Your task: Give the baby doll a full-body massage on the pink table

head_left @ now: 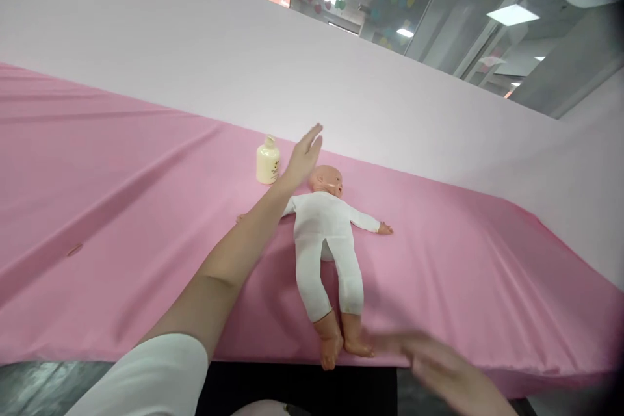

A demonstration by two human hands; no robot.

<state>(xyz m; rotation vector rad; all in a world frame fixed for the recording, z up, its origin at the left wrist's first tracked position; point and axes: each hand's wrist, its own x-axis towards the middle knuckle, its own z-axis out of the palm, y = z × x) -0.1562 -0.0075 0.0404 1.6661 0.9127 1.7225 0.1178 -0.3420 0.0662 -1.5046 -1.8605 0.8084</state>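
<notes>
A baby doll in a white suit lies on its back, arms out to the sides, its head turned to the right and its bare feet at the table's front edge. My left hand is raised beside the doll's head, fingers stretched out and holding nothing; that forearm covers part of the doll's arm. Near the doll's feet, my right hand is smeared by motion, so its fingers are hard to make out. A cream pump bottle stands upright left of my left hand.
A pink cloth with folds covers the table. Behind it rises a white wall with glass above. A small thin object lies on the cloth at the left.
</notes>
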